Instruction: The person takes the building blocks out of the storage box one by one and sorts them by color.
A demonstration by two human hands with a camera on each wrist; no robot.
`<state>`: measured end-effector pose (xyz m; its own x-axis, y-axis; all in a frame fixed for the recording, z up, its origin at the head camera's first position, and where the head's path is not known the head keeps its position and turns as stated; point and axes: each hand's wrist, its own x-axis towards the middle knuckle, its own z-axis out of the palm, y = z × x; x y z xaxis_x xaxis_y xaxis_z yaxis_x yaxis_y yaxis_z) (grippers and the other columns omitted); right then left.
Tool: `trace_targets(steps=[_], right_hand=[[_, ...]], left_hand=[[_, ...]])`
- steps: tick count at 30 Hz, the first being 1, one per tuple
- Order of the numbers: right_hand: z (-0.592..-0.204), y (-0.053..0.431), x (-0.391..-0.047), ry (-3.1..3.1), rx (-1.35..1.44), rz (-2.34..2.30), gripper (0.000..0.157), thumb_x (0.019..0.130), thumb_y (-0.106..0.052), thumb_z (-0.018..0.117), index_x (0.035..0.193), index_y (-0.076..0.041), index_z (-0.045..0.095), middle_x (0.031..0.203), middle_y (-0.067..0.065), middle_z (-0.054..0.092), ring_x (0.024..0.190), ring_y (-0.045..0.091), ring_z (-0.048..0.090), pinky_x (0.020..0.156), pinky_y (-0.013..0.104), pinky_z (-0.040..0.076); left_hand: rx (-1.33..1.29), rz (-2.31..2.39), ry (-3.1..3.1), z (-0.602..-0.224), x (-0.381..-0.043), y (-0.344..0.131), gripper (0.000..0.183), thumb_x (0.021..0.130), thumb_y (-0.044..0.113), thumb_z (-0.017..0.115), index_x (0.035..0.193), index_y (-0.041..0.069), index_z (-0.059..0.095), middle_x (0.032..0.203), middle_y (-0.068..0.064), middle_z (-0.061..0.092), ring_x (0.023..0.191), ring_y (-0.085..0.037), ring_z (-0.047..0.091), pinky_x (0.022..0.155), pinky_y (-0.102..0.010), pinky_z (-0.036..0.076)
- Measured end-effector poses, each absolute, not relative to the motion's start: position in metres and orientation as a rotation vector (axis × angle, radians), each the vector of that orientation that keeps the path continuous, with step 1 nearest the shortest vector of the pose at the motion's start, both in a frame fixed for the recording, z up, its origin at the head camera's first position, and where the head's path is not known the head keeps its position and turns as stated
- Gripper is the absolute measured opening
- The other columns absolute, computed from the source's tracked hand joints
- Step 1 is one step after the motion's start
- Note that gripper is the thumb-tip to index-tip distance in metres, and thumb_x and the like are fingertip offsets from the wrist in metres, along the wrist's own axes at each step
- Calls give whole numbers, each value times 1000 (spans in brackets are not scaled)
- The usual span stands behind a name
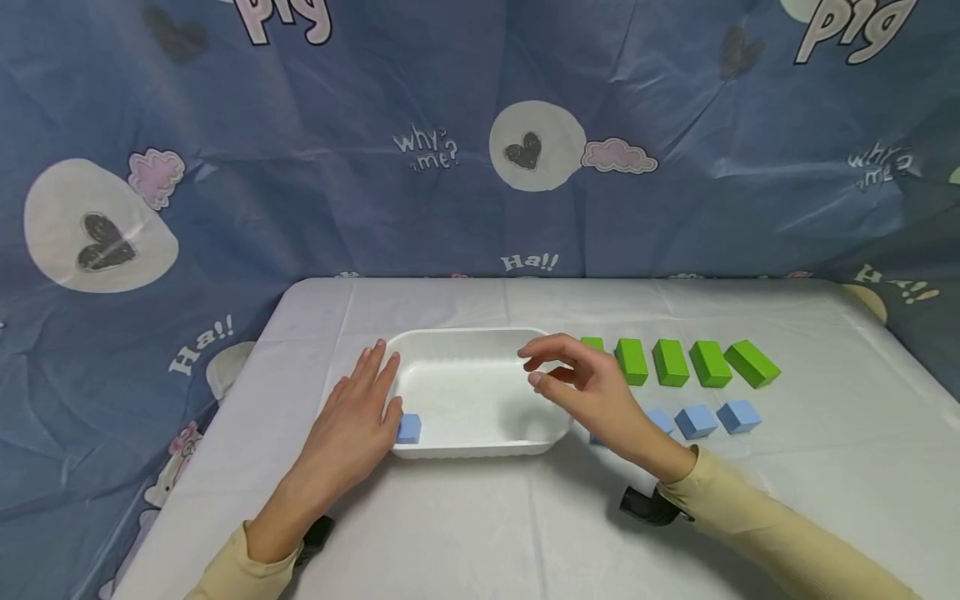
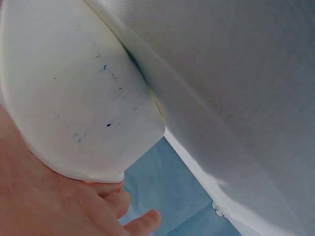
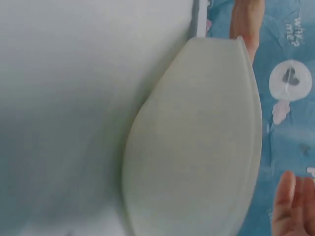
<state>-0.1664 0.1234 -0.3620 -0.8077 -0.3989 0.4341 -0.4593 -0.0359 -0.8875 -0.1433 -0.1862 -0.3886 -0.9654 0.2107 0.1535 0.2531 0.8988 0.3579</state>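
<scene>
A white tray (image 1: 465,400) lies on the table, with one blue block (image 1: 408,428) inside its left front corner. Along the tray's left end rests my left hand (image 1: 352,425), fingers straight and reaching past the rim. From the left wrist, the same hand (image 2: 83,211) lies against the tray's outer wall (image 2: 74,98). Over the tray's right end hovers my right hand (image 1: 588,392), its fingers loosely bent and the thumb apart from them, nothing held. In the right wrist view the tray's side (image 3: 197,137) fills the middle.
Right of the tray stands a row of several green blocks, the rightmost green block (image 1: 753,364) turned at an angle. In front of them sit several blue blocks, one blue block (image 1: 738,417) farthest right; my right hand partly hides others. A patterned blue cloth (image 1: 420,217) hangs behind the white table (image 1: 465,533).
</scene>
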Motion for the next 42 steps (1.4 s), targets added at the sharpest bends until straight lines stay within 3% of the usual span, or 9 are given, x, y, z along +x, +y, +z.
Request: trace_targets(steps=[6,10,16,23,34,42], right_hand=[[-366,102,-165,-2222,999,2017,27,93,-5,66,120,-10,65,119,4,62,108,31,57,89,40,51],[-369,90,-166,-2294,996,2003,28,93,-5,66,120,-10,65,119,1,63,109,28,58,88,38,52],[-373,71,-165,-2333,1004,2006,30,90,0,67,119,-9,65,117,3,64,109,33,59,87,41,52],[-373,53,-169,-2440,1029,1962,30,91,-7,69,119,-17,66,119,2,64,109,29,61,85,35,53],[-379,32,-186,-2704,1278,1857,36,90,3,63,126,0,61,126,14,61,115,30,59,93,33,49],[-380,16,-192,-2824,1406,1749,40,90,6,59,129,1,58,129,13,60,119,27,57,102,35,43]], left_hand=[[-365,-580,-2949,-389,-143,-186,57,101,24,41,153,1,31,163,-14,13,149,-29,9,113,-60,17],[-366,-576,-2946,-389,-144,-186,57,101,24,42,153,1,32,163,-14,14,149,-29,9,112,-60,17],[-360,-566,-2951,-389,-144,-186,57,101,24,42,153,0,32,163,-14,14,149,-29,10,112,-60,17],[-353,-530,-2962,-388,-144,-186,58,101,24,42,152,0,32,163,-15,14,149,-30,11,112,-60,18],[-363,-532,-2974,-389,-143,-187,57,102,25,41,153,1,31,163,-14,14,149,-30,10,112,-61,19],[-368,-544,-2963,-389,-142,-188,57,102,25,41,153,2,31,163,-13,13,149,-30,11,112,-60,19]])
